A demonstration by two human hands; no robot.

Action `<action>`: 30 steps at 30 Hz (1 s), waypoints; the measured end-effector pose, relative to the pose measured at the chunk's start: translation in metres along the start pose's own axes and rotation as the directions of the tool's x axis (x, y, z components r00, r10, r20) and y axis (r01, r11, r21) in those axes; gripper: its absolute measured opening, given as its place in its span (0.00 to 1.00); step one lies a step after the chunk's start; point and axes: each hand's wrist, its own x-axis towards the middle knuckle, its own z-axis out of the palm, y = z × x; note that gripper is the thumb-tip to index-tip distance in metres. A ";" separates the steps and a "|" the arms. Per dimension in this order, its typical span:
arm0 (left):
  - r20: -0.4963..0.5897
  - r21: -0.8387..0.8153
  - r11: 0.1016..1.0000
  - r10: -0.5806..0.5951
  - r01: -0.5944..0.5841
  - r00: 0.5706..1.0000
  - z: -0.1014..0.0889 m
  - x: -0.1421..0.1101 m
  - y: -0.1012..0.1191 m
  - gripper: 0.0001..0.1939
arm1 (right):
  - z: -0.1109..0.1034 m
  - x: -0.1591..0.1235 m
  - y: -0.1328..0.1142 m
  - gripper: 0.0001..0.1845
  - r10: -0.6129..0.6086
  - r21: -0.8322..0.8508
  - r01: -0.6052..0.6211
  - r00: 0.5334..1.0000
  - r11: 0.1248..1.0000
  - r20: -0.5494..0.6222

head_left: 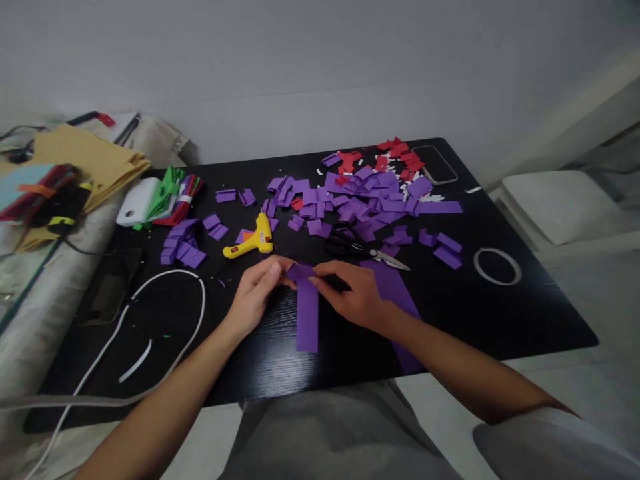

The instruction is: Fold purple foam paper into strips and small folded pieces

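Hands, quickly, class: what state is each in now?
Left hand: closed on the upper end of the purple strip.
Right hand: closed, pinching the same strip.

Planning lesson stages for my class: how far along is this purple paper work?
Looks done: folded purple paper pieces, heaped on the black table. In hand: a purple paper strip, top end bent, between left hand and right hand. Apparently remaining: the wide purple sheet lying flat under the right forearm. Total unclear.

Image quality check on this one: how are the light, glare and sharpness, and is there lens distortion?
Head view: dim, uneven light; pale glare on the black table near its front edge; yellow glue gun fairly clear, white seat and tan envelopes softer; wide-angle stretching toward the edges, visible in the gray sleeve.
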 end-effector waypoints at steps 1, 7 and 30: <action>0.000 -0.017 1.000 -0.012 0.012 1.000 0.000 0.000 0.001 0.24 | -0.001 0.001 0.000 0.06 -0.018 0.011 0.018 1.000 1.000 0.015; -0.004 0.031 0.998 -0.054 0.054 0.999 0.006 0.000 0.008 0.13 | -0.001 0.003 -0.001 0.08 -0.055 0.091 0.053 0.998 0.994 0.026; -0.091 0.077 0.996 -0.037 0.044 0.995 0.015 0.001 0.011 0.09 | 0.005 0.000 0.003 0.04 0.125 0.200 -0.116 0.992 0.973 -0.029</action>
